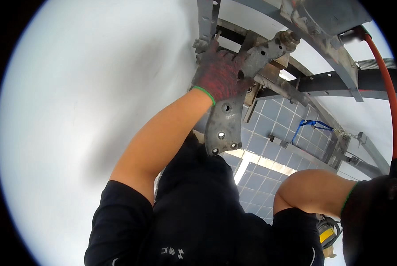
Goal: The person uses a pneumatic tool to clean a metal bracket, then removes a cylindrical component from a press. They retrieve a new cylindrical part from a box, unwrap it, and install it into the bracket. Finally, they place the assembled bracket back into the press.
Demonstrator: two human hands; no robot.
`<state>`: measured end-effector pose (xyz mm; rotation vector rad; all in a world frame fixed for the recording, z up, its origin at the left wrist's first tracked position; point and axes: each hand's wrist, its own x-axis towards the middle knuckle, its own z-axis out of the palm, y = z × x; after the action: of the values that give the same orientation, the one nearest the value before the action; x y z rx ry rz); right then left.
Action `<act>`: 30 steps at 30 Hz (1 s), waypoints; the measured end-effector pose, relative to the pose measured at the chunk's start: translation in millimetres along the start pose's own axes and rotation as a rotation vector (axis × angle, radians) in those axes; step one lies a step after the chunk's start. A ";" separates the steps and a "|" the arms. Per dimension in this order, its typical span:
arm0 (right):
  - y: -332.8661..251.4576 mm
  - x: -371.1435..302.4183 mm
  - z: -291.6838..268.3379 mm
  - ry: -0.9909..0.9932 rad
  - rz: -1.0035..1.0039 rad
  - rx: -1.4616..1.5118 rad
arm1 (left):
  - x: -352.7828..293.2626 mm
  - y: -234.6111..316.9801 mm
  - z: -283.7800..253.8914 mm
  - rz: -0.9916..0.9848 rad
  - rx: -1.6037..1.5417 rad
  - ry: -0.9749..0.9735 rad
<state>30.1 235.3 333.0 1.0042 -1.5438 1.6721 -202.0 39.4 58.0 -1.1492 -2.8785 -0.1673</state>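
Observation:
My left hand [221,73], in a red and black glove with a green cuff, grips a grey, bent metal control arm [225,116] near its middle. Several holes pierce this part, and a round bushing or joint [289,39] sits at its upper right end. The lower end hangs in front of my dark clothing. At the right edge my right hand [373,213] wears a dark glove, also green-cuffed. Its fingers are lost in shadow. Just above it ends an orange-red hose [387,88] with a black fitting [395,167]; whether the hand holds it is hidden.
A metal frame [327,53] with beams and a grey box-like unit [331,15] rises at the upper right. Behind the control arm stands a metal fixture [273,71]. Blue-grey tiles [273,115] and a blue strap [311,123] show beyond. A pale surface [74,111] fills the left.

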 end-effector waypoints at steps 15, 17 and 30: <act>4.7 -60.7 -30.7 0.017 -0.167 -0.446 | -1.7 -2.2 -4.1 0.027 -0.041 0.034; 3.1 -61.5 -31.0 0.002 -0.163 -0.470 | -4.0 -0.8 -11.5 0.026 -0.034 0.028; -7.8 -63.1 -44.0 -0.055 -0.155 -0.583 | 5.9 12.4 -43.5 -0.077 -0.123 -0.259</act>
<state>63.6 282.4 281.6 0.8285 -1.7886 0.9994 -198.0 47.3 102.8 -1.1577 -3.1830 -0.2162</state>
